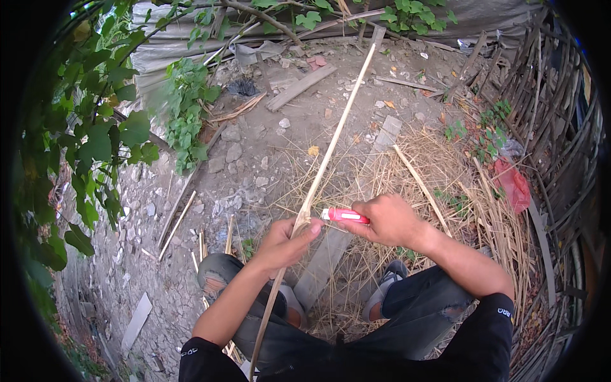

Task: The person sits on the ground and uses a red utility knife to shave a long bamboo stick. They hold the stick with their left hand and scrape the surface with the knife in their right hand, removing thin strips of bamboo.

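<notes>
A long, thin, pale wooden stick [336,141] slants from the far middle down past my left knee. My left hand [284,244] is closed around it, thumb pointing right, just below a rough, frayed-looking spot [304,218] on the stick. In my right hand [389,221] is a small red handheld tool [349,216] with a white label patch and a pale end. That end points left and sits close to the frayed spot. Whether it touches the stick, I cannot tell, and the tool's exact kind does not show.
Between my feet runs a flat grey board [323,264]. Dry straw and shavings [433,165] cover the ground to the right, by a woven stick fence [554,114] and a red plastic bag [511,184]. Leafy branches [95,140] hang at left. A plank [301,87] lies farther off.
</notes>
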### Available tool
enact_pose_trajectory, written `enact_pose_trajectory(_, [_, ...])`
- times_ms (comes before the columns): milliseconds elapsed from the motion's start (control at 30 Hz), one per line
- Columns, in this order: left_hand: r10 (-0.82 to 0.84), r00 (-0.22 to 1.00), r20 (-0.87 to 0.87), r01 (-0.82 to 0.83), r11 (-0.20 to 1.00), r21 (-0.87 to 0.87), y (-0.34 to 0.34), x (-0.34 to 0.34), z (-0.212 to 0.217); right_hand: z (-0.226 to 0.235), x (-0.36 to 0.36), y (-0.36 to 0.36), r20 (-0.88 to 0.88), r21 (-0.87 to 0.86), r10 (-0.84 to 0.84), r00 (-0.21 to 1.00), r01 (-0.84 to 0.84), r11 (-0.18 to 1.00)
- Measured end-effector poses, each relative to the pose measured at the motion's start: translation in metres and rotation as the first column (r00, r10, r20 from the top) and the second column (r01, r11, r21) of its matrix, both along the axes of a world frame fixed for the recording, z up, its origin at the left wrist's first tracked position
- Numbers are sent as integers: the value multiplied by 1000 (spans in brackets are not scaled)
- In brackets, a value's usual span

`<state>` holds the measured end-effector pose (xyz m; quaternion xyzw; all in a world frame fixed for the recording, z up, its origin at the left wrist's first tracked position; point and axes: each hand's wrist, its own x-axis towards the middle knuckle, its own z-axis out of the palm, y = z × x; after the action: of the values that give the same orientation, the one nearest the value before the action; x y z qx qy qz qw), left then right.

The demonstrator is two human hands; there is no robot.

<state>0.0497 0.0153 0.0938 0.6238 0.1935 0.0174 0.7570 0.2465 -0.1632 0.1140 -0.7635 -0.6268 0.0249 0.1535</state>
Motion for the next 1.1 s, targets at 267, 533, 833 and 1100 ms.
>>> enact_pose_trajectory(267, [-22,994,-104,28,998,49,-1,14,-24,-16,-18,4,25,-136,167,986,-162,977])
enact_pose_trajectory(533, [101,992,-76,-95,993,77,29,-1,-35,-13,9,-2,-45,-246,91,995,-100,964])
enact_pose_trajectory(833, [256,967,1,-256,966,32,17,-2,-44,-13,29,3,-237,-103,-60,970,36,994])
enact_pose_trajectory(1100, [171,981,89,-181,977,112,-11,5,-49,-14,-11,27,-478,-126,-39,877,-25,992])
